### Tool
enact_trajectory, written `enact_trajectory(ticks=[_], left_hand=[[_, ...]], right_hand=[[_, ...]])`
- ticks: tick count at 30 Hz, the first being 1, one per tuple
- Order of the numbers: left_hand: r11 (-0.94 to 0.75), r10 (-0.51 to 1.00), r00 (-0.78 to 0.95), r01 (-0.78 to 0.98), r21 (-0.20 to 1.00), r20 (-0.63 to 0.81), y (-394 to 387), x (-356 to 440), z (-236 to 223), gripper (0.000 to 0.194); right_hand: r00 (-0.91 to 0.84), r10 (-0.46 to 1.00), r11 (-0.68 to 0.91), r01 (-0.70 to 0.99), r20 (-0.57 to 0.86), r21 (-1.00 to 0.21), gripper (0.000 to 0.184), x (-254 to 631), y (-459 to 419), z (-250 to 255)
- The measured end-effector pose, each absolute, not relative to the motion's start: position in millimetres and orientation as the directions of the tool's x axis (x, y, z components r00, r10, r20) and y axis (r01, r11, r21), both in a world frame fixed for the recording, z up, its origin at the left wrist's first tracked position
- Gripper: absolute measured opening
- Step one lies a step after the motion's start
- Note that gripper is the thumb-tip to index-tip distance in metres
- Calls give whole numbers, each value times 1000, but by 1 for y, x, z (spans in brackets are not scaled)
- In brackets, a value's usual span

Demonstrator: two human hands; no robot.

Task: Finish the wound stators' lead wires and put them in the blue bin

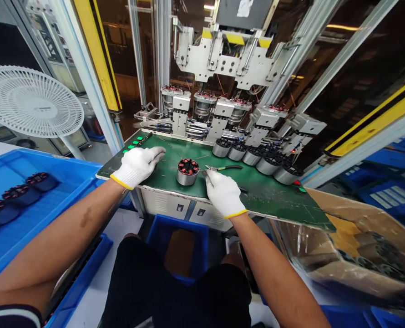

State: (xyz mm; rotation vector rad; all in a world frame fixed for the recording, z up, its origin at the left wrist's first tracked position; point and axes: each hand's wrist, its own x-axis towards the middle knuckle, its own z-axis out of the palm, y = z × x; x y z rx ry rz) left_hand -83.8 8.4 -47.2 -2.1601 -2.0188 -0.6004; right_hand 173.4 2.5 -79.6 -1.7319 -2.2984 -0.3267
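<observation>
Although one wound core [188,176] stands upright by the near edge of the green surface [280,196], neither hand is seen to hold it. Red windings show around its top, and it is judged well advanced; whether its wire ends are finished cannot be told.

The left hand [137,165] is open towards the left end, fingers stretched and close together, with nothing visible in its grasp. The right hand [225,193] is over the near edge, on the core's other side, fingertips beside the tips of the pliers [227,167]; whether they pinch anything cannot be told. The two hands are apart.

Five further cores [253,157] stand in a row from the far edge towards the right end. No red winding can be made out on them, so they are judged less advanced. Beyond the far edge, machine holders [204,108] carry cores with red windings.

Off the left end, the blue bin [69,182] contains several wound cores [25,195], judged at least as far along; no overall count can be given
</observation>
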Motion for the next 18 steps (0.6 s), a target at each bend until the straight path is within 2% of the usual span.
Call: enact_trajectory(ticks=[4, 6, 9, 11, 12, 13, 15, 17, 18], left_hand=[[-105, 956, -30, 894, 435, 292, 8, -94, -59, 40], [-68, 963, -77, 857, 511, 257, 11, -103, -55, 39], [62, 901, -271, 854, 517, 340, 7, -115, -31, 40], [76, 819, -339, 864, 497, 464, -3, -113, -4, 46], [33, 786, -310, 885, 464, 534, -9, -107, 11, 47], [-63, 762, -204, 921, 385, 614, -15, -97, 26, 47], [-302, 728, 160, 948, 103, 666, -23, -72, 47, 44], [-552, 698, 547, 822, -140, 462, -23, -44, 52, 53], [-642, 665, 666, 741, -196, 338, -20, -33, 47, 57]], right_hand=[[-249, 916, 239, 968, 313, 72, 30, 173, 4, -81], [-227, 917, 210, 974, 327, 88, 31, 173, -2, -78], [-249, 874, 226, 968, 417, 104, 39, 167, -18, -67], [-385, 815, 356, 922, 433, 152, 43, 157, -30, -59], [-472, 780, 433, 881, 412, 190, 43, 150, -35, -56], [-540, 750, 490, 841, 381, 228, 43, 142, -38, -54], [-614, 722, 542, 788, 319, 291, 44, 127, -43, -55], [-629, 722, 546, 774, 289, 320, 43, 118, -46, -60], [-637, 718, 556, 767, 281, 319, 42, 116, -49, -64]])
